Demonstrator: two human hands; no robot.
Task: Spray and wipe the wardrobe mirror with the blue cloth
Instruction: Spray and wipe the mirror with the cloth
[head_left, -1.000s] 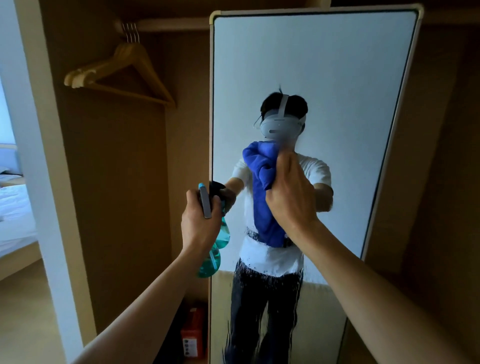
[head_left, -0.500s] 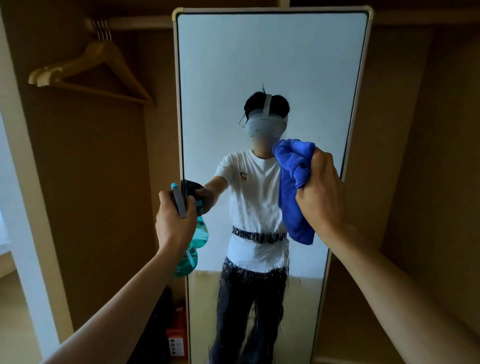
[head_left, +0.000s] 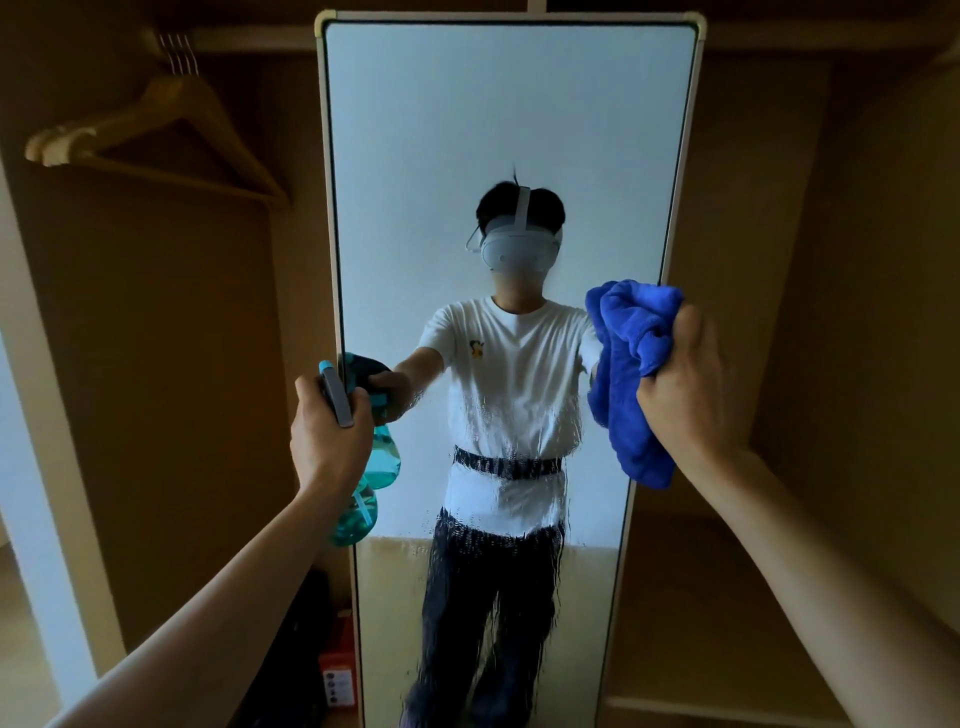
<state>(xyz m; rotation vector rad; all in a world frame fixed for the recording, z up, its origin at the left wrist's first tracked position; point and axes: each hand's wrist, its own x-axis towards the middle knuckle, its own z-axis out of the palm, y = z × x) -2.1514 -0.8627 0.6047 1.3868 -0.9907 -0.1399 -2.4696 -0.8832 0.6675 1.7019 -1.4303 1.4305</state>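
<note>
currently, blue cloth (head_left: 629, 364) clamped in curled fingers of right hand (head_left: 687, 397) at wardrobe mirror (head_left: 509, 104) right edge; spray bottle (head_left: 375, 467) gripped by left hand (head_left: 326, 441). wet runs (head_left: 519, 415) mid-glass likely dried into streaks if missed.

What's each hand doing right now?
Left hand: grips the teal spray bottle.
Right hand: grips the bunched blue cloth.

The mirror (head_left: 509, 104) stands beyond the left hand (head_left: 324, 441) and right hand (head_left: 685, 395); hangers (head_left: 57, 148) hang up-left of the left hand.
</note>
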